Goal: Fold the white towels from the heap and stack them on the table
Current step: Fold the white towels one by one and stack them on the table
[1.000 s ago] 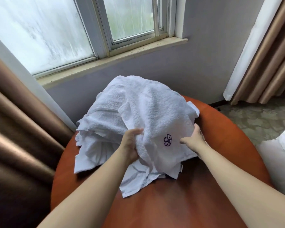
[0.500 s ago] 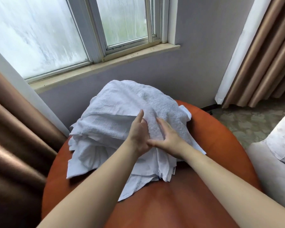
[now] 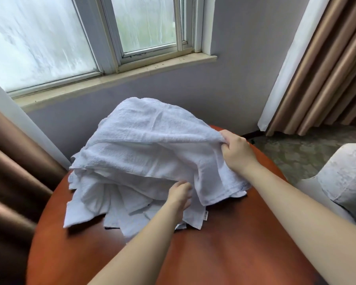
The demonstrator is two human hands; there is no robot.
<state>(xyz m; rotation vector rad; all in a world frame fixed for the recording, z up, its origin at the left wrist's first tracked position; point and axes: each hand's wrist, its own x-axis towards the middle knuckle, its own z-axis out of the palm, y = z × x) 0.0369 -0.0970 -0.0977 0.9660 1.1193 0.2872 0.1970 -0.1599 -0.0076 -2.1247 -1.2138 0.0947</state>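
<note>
A heap of crumpled white towels (image 3: 115,194) covers the far half of a round reddish-brown table (image 3: 224,243). The top towel (image 3: 152,128) is lifted off the heap and hangs in a sheet. My right hand (image 3: 236,151) grips its right upper edge above the table's far right side. My left hand (image 3: 179,194) is at the towel's lower hanging edge, near the heap's front, its fingers curled against the cloth. Whether those fingers pinch the edge is hidden by the folds.
A wall with a window and sill (image 3: 119,75) stands just behind the table. Brown curtains (image 3: 12,182) hang at the left and brown curtains (image 3: 327,68) at the right. A white padded chair (image 3: 343,182) sits close on the right. The table's near half is bare wood.
Both hands were together on the heap's top. My right hand has moved right and up, pulling the top towel's edge with it, and my left hand has dropped to the lower edge.
</note>
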